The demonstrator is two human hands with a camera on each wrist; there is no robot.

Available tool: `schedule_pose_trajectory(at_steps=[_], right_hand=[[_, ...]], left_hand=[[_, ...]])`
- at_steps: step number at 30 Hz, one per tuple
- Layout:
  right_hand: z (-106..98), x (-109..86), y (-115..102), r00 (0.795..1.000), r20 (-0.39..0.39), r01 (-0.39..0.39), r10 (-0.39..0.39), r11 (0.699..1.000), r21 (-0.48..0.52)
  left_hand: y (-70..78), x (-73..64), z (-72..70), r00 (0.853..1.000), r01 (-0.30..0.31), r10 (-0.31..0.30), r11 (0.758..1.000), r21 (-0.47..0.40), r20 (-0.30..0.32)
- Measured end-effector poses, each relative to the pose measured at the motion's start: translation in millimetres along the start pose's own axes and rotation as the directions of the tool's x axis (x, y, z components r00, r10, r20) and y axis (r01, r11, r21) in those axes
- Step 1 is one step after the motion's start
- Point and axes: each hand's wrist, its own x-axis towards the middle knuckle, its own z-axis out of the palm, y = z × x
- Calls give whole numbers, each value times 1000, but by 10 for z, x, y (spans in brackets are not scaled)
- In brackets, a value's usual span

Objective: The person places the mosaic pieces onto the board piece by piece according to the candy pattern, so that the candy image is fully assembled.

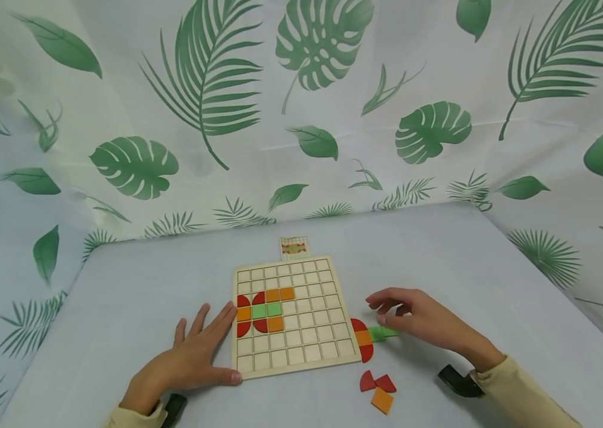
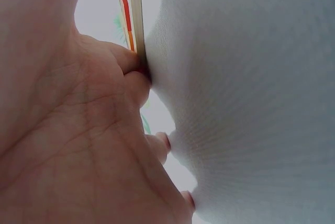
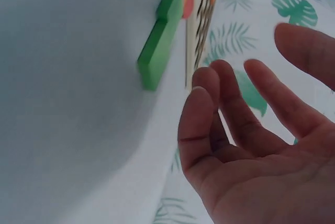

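Note:
A wooden grid board [image 1: 309, 321] lies on the table, with red quarter-round tiles [image 1: 243, 329] and orange and green square tiles [image 1: 259, 311] set in its left cells. My left hand [image 1: 189, 362] has its fingers spread, with index finger and thumb tips at the board's left edge; the palm [image 2: 78, 119] shows up close in the left wrist view. Above the green tiles [image 3: 157, 48] right of the board hovers my right hand [image 1: 424, 318], its fingers loosely bent and holding nothing. An orange tile [image 1: 363, 338] and red pieces sit between those green tiles and the board.
A small pattern card [image 1: 294, 241] touches the board's far edge. Two loose red tiles [image 1: 385, 383] and an orange square tile [image 1: 382, 400] lie near the board's front right corner. A leaf-printed cloth [image 1: 344, 119] hangs behind the table.

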Motion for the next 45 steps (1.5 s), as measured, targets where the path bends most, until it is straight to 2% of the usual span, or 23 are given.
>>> schedule_pose_trajectory(at_steps=[15,21,28,37,45], right_hand=[[-83,-106,252,998,53,-26,29,998,-54],[-64,-81,300,998,63,-1,8,994,-111],[-41,-53,312,998,66,6,3,991,-137],[-44,-8,272,998,49,-30,39,985,-172],[-125,67,259,999,35,-32,37,989,-143]], left_hand=[[-14,7,12,1000,4,-4,1000,6,-2],[1,-3,11,1000,12,-12,1000,3,2],[6,-14,1,1000,2,-2,1000,-1,-3],[2,-24,4,1000,-8,8,1000,1,-12],[-10,-8,2,1000,-4,4,1000,-1,-11]])
